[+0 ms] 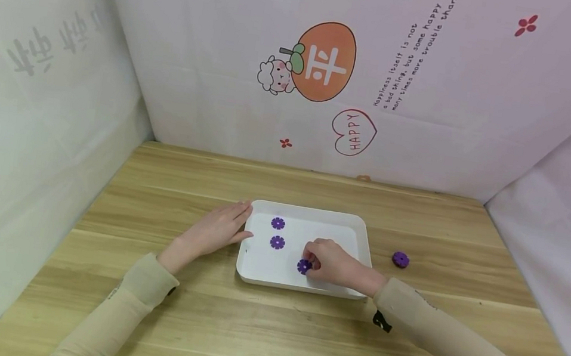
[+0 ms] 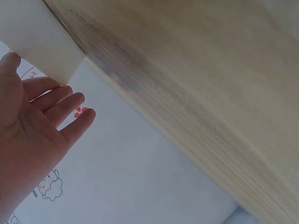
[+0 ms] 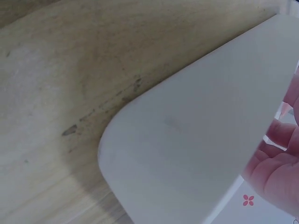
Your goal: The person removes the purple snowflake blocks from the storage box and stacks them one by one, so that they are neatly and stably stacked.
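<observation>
A white tray (image 1: 298, 287) lies on the table, with two purple notched discs, one (image 1: 277, 223) behind the other (image 1: 277, 242), in its left part. My right hand (image 1: 334, 262) reaches over the tray's right side and pinches a third purple notched disc (image 1: 304, 266) close over the tray floor. My left hand (image 1: 219, 226) rests at the tray's left rim with its fingers straight. In the left wrist view those fingers (image 2: 70, 105) lie along the tray wall. The right wrist view shows curled fingers (image 3: 275, 163) beyond the tray wall, the disc hidden.
To the right of the tray, another purple notched disc (image 1: 401, 259) lies on the wooden table (image 1: 243, 335). White printed cloth (image 1: 223, 73) hangs behind the table's back edge and along both sides.
</observation>
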### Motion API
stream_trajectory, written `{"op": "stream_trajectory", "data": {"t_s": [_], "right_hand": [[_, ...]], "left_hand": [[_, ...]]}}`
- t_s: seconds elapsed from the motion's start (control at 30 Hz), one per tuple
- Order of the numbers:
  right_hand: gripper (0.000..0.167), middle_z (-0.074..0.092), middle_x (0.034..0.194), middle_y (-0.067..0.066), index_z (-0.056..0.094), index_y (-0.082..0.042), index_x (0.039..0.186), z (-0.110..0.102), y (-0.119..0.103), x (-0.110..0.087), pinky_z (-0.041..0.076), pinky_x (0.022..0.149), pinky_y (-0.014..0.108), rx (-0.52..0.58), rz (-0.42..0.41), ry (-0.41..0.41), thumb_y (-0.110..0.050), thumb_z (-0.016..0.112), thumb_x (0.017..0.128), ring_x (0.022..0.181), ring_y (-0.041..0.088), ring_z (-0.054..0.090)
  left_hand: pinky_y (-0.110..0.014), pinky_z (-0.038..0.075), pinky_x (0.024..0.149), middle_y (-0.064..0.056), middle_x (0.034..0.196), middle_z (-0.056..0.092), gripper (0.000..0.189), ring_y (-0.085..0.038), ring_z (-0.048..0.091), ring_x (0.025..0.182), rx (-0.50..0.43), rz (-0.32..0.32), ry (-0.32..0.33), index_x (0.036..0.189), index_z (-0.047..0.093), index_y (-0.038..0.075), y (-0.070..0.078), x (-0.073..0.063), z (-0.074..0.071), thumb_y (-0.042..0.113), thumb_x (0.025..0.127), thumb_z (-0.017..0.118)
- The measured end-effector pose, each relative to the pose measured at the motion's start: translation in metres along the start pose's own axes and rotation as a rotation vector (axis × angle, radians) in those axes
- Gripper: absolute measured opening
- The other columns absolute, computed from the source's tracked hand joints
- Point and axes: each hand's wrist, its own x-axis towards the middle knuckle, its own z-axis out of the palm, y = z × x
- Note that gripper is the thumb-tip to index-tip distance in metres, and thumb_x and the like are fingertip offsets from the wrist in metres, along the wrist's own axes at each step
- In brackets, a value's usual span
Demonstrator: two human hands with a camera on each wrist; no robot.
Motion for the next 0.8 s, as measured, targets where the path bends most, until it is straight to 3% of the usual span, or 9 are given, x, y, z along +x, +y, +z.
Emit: {"op": "stream_trajectory", "data": {"t_s": [0.2, 0.5, 0.8], "right_hand": [[0.015, 0.065, 0.085, 0.004, 0.067, -0.004, 0.091, 0.001, 0.001, 0.000, 0.048, 0.063, 0.014, -0.030, -0.051, 0.025, -0.002, 0.075, 0.078, 0.070, 0.008, 0.057], [0.014, 0.066, 0.083, 0.005, 0.069, -0.002, 0.089, 0.002, 0.001, -0.003, 0.049, 0.063, 0.013, 0.009, -0.053, 0.040, -0.003, 0.076, 0.077, 0.071, 0.007, 0.058], [0.017, 0.070, 0.082, 0.005, 0.070, -0.002, 0.089, -0.007, 0.009, -0.010, 0.051, 0.060, 0.013, 0.019, -0.087, 0.136, -0.006, 0.079, 0.077, 0.067, 0.006, 0.061]], "left_hand": [[-0.047, 0.045, 0.114, -0.023, 0.151, 0.046, 0.066, -0.035, 0.050, 0.137, 0.002, 0.002, 0.011, 0.144, 0.046, -0.008, -0.001, 0.000, 0.001, 0.043, 0.102, 0.052], [-0.047, 0.045, 0.114, -0.024, 0.151, 0.046, 0.066, -0.035, 0.050, 0.138, 0.007, -0.001, 0.005, 0.143, 0.046, -0.008, -0.001, 0.000, 0.004, 0.043, 0.101, 0.052], [-0.047, 0.046, 0.113, -0.024, 0.149, 0.047, 0.065, -0.036, 0.051, 0.136, 0.009, 0.004, 0.017, 0.142, 0.047, -0.008, 0.001, 0.000, 0.001, 0.042, 0.101, 0.054]]}}
